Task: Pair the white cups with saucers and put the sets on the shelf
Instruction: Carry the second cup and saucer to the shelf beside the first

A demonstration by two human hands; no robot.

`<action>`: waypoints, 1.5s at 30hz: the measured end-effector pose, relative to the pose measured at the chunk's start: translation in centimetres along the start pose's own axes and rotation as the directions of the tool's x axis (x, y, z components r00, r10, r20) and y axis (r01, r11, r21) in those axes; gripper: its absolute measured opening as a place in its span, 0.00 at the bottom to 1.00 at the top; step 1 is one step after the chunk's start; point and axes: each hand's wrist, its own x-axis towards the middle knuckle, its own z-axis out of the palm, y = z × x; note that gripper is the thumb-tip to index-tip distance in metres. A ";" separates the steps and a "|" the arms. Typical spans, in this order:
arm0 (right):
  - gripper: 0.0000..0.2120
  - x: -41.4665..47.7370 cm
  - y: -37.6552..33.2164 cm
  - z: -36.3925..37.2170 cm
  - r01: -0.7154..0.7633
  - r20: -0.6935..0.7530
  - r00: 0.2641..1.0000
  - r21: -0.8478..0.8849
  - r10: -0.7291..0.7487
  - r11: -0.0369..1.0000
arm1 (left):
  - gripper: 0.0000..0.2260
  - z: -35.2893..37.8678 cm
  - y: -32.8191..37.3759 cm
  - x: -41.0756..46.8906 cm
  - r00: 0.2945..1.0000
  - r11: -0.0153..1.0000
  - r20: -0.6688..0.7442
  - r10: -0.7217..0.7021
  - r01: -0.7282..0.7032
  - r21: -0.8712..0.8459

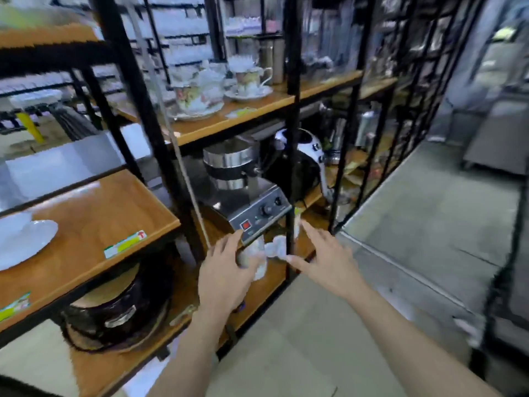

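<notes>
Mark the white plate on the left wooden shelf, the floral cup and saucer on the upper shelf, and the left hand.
white plate (25, 239): head view, on its bare face.
floral cup and saucer (249, 78): head view, on the cup's side wall.
left hand (226, 270): head view, back of hand.

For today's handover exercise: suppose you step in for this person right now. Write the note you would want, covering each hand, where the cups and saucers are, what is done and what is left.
Left hand: wrapped around a pale cup low in front of the bottom shelf; blur hides detail.
Right hand: open, fingers spread, holding nothing, beside the black post.
Upper shelf: two floral cups on saucers, one at, one at.
Left shelf: a white plate, alone.
Done: the two upper sets appear shelved.
Left: find a saucer for the held cup, then shelve the set.
</notes>
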 end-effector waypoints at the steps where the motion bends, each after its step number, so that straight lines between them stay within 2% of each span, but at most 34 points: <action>1: 0.38 -0.9 2.3 -1.8 -0.042 -0.025 0.999 -0.011 0.041 0.999 | 0.27 1.6 2.3 0.0 0.999 0.999 0.026 0.041 -0.041 -0.006; 7: 0.38 -6.5 17.1 -12.2 -0.269 -0.187 0.951 -0.102 0.247 0.958 | 0.28 13.0 17.0 -0.4 0.958 0.980 0.205 0.199 -0.192 -0.051; 12: 0.38 -13.2 29.6 -20.5 -0.454 -0.326 0.863 -0.163 0.386 0.876 | 0.29 23.6 31.2 -2.9 0.847 0.918 0.354 0.396 -0.361 -0.164; 16: 0.38 -19.6 36.9 -26.6 -0.595 -0.459 0.740 -0.105 0.492 0.797 | 0.29 29.8 41.1 -6.7 0.746 0.846 0.403 0.529 -0.432 -0.312; 19: 0.38 -24.2 41.3 -29.7 -0.718 -0.537 0.607 -0.053 0.586 0.694 | 0.29 34.0 46.6 -9.6 0.630 0.776 0.454 0.630 -0.489 -0.398; 24: 0.39 -30.4 46.8 -33.3 -0.848 -0.589 0.388 0.074 0.709 0.525 | 0.31 40.3 53.8 -13.7 0.435 0.694 0.544 0.718 -0.513 -0.505; 27: 0.38 -33.3 49.2 -35.1 -0.896 -0.624 0.273 0.112 0.732 0.429 | 0.31 43.4 57.8 -15.5 0.353 0.653 0.557 0.752 -0.518 -0.553; 32: 0.36 -36.5 52.1 -37.5 -0.936 -0.621 0.101 0.204 0.777 0.286 | 0.31 47.6 63.5 -18.3 0.199 0.600 0.595 0.779 -0.512 -0.615; 36: 0.36 -38.8 55.1 -39.4 -0.934 -0.577 0.001 0.290 0.816 0.207 | 0.31 50.3 67.2 -20.2 0.123 0.579 0.624 0.771 -0.542 -0.609; 42: 0.38 -40.7 60.9 -40.5 -0.873 -0.442 -0.083 0.464 0.893 0.149 | 0.32 54.8 70.7 -22.6 0.083 0.530 0.654 0.752 -0.667 -0.524; 45: 0.39 -41.7 63.7 -40.5 -0.812 -0.344 -0.101 0.570 0.933 0.122 | 0.33 57.1 71.3 -24.1 0.090 0.583 0.709 0.700 -0.646 -0.493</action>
